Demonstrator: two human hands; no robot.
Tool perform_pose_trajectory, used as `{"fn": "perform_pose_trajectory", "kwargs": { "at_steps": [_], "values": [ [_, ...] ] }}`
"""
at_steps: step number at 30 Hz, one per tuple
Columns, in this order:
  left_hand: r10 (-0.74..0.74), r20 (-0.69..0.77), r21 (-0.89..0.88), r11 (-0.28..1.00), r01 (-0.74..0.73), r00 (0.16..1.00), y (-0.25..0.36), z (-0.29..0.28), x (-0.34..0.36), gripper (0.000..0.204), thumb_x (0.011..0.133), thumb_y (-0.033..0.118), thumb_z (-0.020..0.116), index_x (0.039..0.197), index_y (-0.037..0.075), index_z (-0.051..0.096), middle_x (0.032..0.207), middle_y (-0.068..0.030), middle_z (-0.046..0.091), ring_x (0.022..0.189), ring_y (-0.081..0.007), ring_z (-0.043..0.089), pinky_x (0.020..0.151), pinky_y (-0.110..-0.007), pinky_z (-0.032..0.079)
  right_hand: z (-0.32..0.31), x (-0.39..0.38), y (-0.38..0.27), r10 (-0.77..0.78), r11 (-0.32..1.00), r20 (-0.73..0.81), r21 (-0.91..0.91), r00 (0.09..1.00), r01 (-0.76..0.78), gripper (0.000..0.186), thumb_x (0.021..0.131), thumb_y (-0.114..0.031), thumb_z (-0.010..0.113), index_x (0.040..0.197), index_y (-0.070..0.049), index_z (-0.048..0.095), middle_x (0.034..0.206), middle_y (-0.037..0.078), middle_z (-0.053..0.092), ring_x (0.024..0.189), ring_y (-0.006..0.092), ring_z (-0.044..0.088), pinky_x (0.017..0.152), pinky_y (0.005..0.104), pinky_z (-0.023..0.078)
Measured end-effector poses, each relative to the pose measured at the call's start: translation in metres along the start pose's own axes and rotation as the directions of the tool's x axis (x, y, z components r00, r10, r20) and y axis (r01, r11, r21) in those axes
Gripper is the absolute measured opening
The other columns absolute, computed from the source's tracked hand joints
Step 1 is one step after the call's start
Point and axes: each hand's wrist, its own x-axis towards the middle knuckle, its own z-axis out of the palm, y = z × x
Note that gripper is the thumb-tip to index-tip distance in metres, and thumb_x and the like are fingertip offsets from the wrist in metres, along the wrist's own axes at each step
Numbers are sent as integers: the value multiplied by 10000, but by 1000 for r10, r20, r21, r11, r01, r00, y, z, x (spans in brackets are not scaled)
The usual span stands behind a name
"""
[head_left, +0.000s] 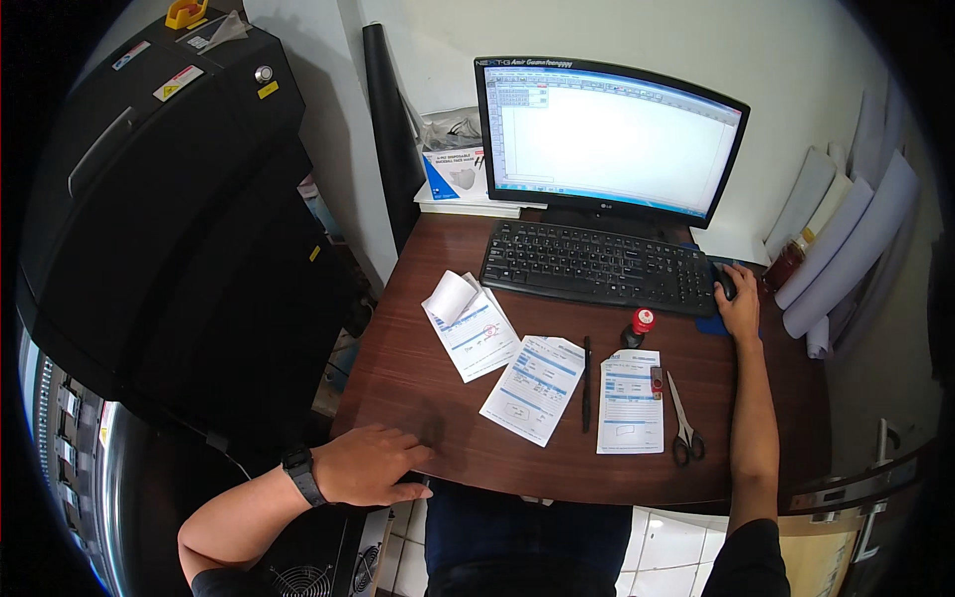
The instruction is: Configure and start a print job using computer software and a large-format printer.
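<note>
My left hand (378,463), with a black watch, rests on the front left edge of the wooden desk (468,418), fingers apart and holding nothing. My right hand (738,303) grips a black mouse (726,283) on a blue pad (711,325), right of the black keyboard (592,264). Printed slips (527,393) lie in front of the keyboard, some with curled sheets. Beside them are a black pen (587,388), a red-capped stamp (637,328), a small metal-and-red object (657,383) and black-handled scissors (684,433).
A monitor (607,134) showing a mostly white screen stands at the back. A large black machine (179,259) occupies the left. Paper rolls (826,244) and a dark reddish jar (784,267) are at right. A box (453,169) sits beside the monitor, near a tall black roll (393,139).
</note>
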Motion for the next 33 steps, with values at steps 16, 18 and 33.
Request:
{"fn": "perform_pose_trajectory", "kwargs": {
  "at_steps": [16, 18, 33],
  "values": [
    [7, -30, 8, 1000, -6, 1000, 0, 1, 0, 531, 976, 482, 632, 1237, 19, 649, 982, -149, 690, 964, -346, 681, 892, -432, 524, 2, 0, 1, -9, 1000, -21, -10, 1000, 9, 423, 889, -192, 721, 1283, -47, 672, 1349, 193, 589, 1266, 378, 557, 1077, 441, 454],
    [-9, 17, -19, 1000, 9, 1000, -1, 0, 1, 556, 982, 495, 620, 1273, 21, 635, 1023, -175, 689, 992, -368, 673, 912, -448, 521, 2, 0, 2, -16, 1000, -7, -18, 1000, 16, 421, 888, -192, 722, 1281, -46, 672, 1347, 193, 589, 1266, 378, 557, 1076, 441, 454],
    [-9, 21, -22, 1000, 9, 1000, -2, 2, 1, 566, 987, 495, 613, 1283, 13, 630, 1019, -178, 687, 1004, -368, 667, 913, -454, 516, 2, 0, 3, -2, 1000, -17, -11, 1000, 2, 422, 860, -170, 698, 1255, -26, 666, 1339, 196, 590, 1267, 387, 551, 1083, 439, 445]
  ]
}}
